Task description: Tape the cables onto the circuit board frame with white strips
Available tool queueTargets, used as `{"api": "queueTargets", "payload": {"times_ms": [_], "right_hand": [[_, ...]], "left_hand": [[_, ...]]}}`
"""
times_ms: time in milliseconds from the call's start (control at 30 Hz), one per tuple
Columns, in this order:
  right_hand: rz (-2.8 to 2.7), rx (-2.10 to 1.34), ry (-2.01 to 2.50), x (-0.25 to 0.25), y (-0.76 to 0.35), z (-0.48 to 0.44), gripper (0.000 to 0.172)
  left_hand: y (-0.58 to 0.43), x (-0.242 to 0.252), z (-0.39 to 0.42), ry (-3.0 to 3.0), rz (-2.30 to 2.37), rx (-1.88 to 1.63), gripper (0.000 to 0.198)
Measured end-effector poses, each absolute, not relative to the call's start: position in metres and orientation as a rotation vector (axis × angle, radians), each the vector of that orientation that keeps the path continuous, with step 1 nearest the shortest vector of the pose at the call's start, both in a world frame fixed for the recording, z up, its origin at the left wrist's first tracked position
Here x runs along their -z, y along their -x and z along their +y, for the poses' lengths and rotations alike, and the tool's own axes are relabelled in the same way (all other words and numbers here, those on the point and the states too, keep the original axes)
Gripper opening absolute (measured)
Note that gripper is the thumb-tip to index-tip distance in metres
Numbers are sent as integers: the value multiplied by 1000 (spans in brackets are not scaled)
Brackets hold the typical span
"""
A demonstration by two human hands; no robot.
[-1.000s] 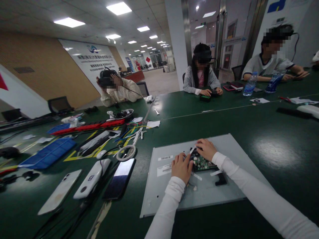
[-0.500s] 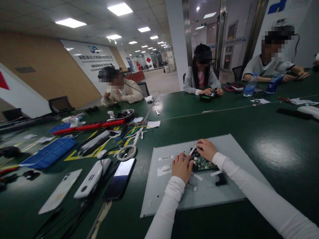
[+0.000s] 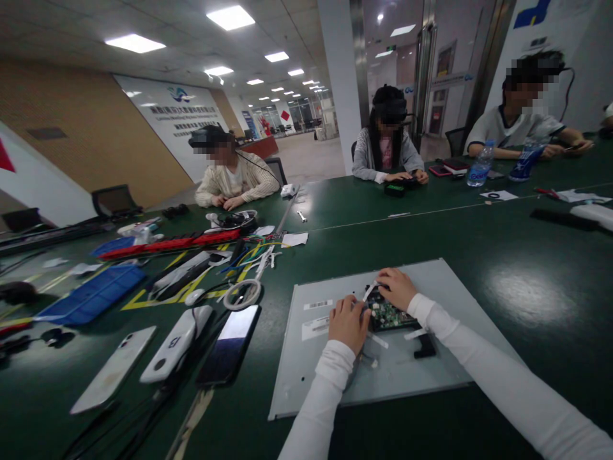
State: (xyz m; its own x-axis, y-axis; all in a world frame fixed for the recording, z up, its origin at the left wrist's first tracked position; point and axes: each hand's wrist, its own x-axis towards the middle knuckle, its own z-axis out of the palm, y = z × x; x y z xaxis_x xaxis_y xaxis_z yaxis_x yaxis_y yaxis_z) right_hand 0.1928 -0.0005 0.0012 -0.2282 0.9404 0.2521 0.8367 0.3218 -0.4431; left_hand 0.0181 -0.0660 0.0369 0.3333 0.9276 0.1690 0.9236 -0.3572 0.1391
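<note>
A green circuit board (image 3: 389,315) lies on a large flat grey panel (image 3: 311,377) in front of me. A short white strip (image 3: 369,291), which looks like tape, spans the gap between my two hands at the board's upper left corner. My left hand (image 3: 348,324) is at the board's left edge, its bent fingertips at the strip's lower end. My right hand (image 3: 396,291) reaches over the board's top edge, fingers closed at the strip's upper end. The fingertips' exact grip is partly hidden. Another white strip (image 3: 380,340) and a black bracket-like piece (image 3: 424,347) lie below the board.
Left of the panel are a phone (image 3: 228,348), a white power bank (image 3: 176,345), a white phone (image 3: 115,370), a tape roll (image 3: 242,294) and a blue tray (image 3: 90,294). Across the green table (image 3: 354,230) several people sit; a small wrench (image 3: 301,216) lies there.
My hands have stayed almost still at the strip, with only slight finger movement. The person across on the left has lowered a raised hand to the table.
</note>
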Motion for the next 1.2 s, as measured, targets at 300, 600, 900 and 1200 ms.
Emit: {"api": "queueTargets", "payload": {"times_ms": [300, 600, 900, 1200], "right_hand": [[-2126, -315, 1571, -2, -193, -1, 25], [-2126, -374, 1570, -6, -192, -3, 27], [-2136, -350, 1567, -2, -192, -1, 24], [-2133, -335, 1600, -3, -192, -2, 25]], "left_hand": [[-17, -40, -66, -2536, 1754, -349, 31], [-17, -41, -66, -2505, 1759, -364, 29], [-16, -39, -65, -2535, 1744, -388, 30], [-17, -41, -65, -2518, 1750, -366, 29]]}}
